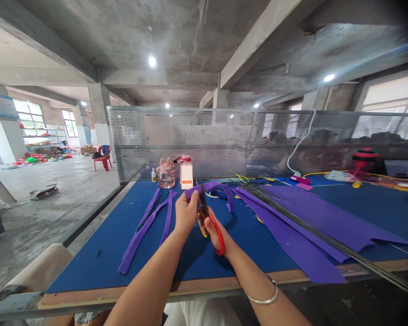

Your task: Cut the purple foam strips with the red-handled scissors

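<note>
My left hand [186,211] is closed, pinching one end of a purple felt strip [212,187] that arcs up over the blue table [98,235]. My right hand [215,230] grips scissors with red and yellow handles [213,225]. Their dark blades point up and away beside my left fingers, close to the strip. A silver bangle [265,299] circles my right wrist. Three cut purple strips [149,224] lie flat to the left of my hands.
Large purple felt sheets [313,222] and long thin black rods [326,237] lie at right. A pink bottle [166,173], phone [186,175] and small glue bottle stand before a perforated metal screen [224,136]. Cables and clutter sit far right. The wooden table edge [204,285] is near me.
</note>
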Demonstrator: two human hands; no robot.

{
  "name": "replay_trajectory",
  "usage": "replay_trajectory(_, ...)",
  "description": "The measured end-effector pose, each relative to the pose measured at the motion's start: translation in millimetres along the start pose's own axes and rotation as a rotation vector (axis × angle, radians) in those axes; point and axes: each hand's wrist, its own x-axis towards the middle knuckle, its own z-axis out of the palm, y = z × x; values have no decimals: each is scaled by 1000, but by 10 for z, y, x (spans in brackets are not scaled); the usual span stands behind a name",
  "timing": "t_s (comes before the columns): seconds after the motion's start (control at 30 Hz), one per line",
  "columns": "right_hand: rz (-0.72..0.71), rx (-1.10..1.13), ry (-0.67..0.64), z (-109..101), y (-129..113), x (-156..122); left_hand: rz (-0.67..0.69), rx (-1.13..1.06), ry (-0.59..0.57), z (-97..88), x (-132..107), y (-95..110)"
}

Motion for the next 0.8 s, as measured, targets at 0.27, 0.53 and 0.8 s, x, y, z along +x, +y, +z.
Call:
replay_trajectory(0.27, -1, -13, 29, -14, -28, 11, 185, 214, -11, -39, -21, 17)
replay_trajectory(0.53, 150, 42, 115, 40, -119, 11, 112, 110, -42, -33, 16, -49)
replay_trajectory(0.8, 108, 6, 118, 24, -70, 21, 55, 28, -38, -16, 20, -83)
